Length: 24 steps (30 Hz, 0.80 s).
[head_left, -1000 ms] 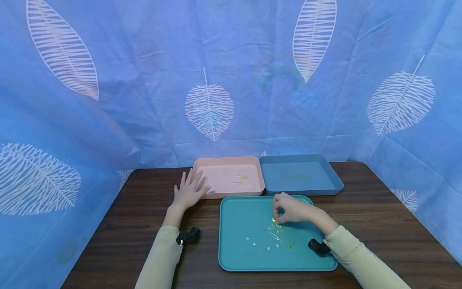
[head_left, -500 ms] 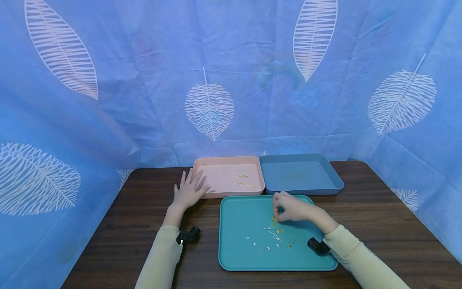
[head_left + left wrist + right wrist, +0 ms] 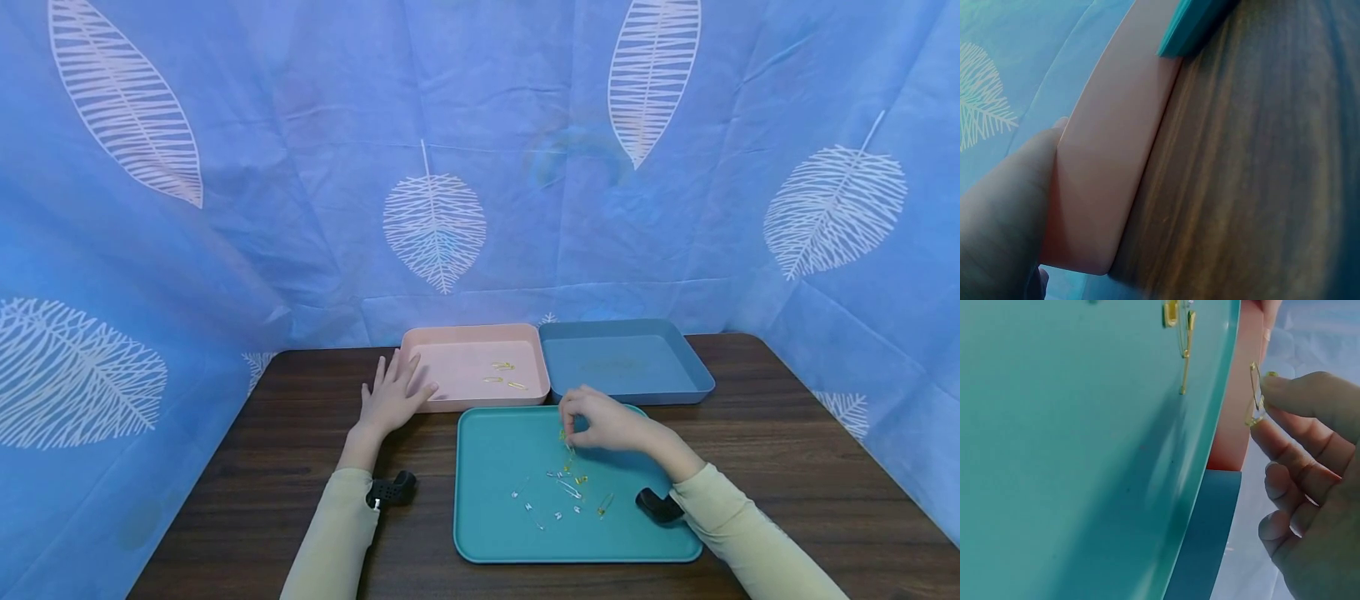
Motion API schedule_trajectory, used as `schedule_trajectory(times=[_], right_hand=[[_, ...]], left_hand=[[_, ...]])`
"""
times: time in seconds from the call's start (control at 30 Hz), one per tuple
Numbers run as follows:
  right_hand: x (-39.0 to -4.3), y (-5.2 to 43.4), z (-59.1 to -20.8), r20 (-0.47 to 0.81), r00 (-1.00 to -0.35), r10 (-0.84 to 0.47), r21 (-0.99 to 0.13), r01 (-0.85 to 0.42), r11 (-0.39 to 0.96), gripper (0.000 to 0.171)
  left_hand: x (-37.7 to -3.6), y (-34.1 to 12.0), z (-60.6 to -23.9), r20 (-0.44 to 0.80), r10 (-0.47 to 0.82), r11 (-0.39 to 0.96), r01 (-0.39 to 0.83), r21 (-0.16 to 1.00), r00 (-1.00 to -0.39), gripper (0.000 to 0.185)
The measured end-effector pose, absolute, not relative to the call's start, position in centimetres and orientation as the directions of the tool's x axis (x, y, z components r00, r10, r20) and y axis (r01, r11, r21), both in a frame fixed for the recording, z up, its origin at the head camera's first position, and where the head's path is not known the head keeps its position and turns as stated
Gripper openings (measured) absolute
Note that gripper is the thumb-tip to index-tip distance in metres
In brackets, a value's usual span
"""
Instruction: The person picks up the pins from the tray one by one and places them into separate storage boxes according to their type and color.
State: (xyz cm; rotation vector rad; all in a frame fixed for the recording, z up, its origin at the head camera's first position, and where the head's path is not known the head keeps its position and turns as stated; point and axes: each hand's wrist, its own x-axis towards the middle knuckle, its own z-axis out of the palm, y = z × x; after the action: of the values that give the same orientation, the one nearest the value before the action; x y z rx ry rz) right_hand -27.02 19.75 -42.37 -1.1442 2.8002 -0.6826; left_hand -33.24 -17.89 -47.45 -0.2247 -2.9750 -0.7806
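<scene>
My right hand [image 3: 592, 421] hovers over the teal tray [image 3: 487, 508] and pinches a gold safety pin [image 3: 1254, 394] between thumb and forefinger, lifted off the tray floor. Several silver and gold safety pins [image 3: 564, 493] lie loose on the tray below it. My left hand [image 3: 392, 393] rests flat with straight fingers on the table, its fingertips touching the left side of the pink tray [image 3: 450, 367]. In the left wrist view a finger [image 3: 1004, 212] lies against the pink tray's wall [image 3: 1110, 162]. A few gold pins [image 3: 504, 377] lie inside the pink tray.
A blue tray [image 3: 622, 362] stands right of the pink one at the back. All three trays sit on a dark wooden table [image 3: 247, 500]. Blue leaf-print cloth [image 3: 450, 167] hangs behind and at both sides.
My right hand has risen and moved slightly back and left, lifting a gold pin off the teal tray. The left hand has stayed put.
</scene>
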Motion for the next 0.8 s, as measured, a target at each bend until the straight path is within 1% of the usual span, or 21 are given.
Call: schedule_trajectory(times=[0.13,0.23,0.37,0.67,0.8], right_hand=[[-27.1,19.7,-42.5,0.154,-0.710,-0.687,-0.419,-0.676,0.605,0.023],[-27.2,19.7,-42.6,0.155,-0.714,-0.683,-0.430,-0.671,0.604,0.024],[-27.3,19.7,-42.6,0.144,-0.722,-0.677,-0.440,-0.659,0.609,0.023],[-28.0,19.0,-41.7,0.166,-0.711,-0.683,-0.437,-0.674,0.596,0.019],[-28.6,18.3,-41.4,0.149,-0.723,-0.674,-0.436,-0.660,0.611,0.018]], left_hand=[[-33.2,-17.9,-47.5,0.102,0.121,0.867,0.155,0.473,-0.987,0.081],[-33.2,-17.9,-47.5,0.098,0.121,0.867,0.153,0.474,-0.988,0.081],[-33.2,-17.9,-47.5,0.094,0.121,0.865,0.151,0.478,-0.988,0.081],[-33.2,-17.9,-47.5,0.096,0.117,0.868,0.149,0.474,-0.989,0.081],[-33.2,-17.8,-47.5,0.091,0.121,0.863,0.150,0.482,-0.988,0.082]])
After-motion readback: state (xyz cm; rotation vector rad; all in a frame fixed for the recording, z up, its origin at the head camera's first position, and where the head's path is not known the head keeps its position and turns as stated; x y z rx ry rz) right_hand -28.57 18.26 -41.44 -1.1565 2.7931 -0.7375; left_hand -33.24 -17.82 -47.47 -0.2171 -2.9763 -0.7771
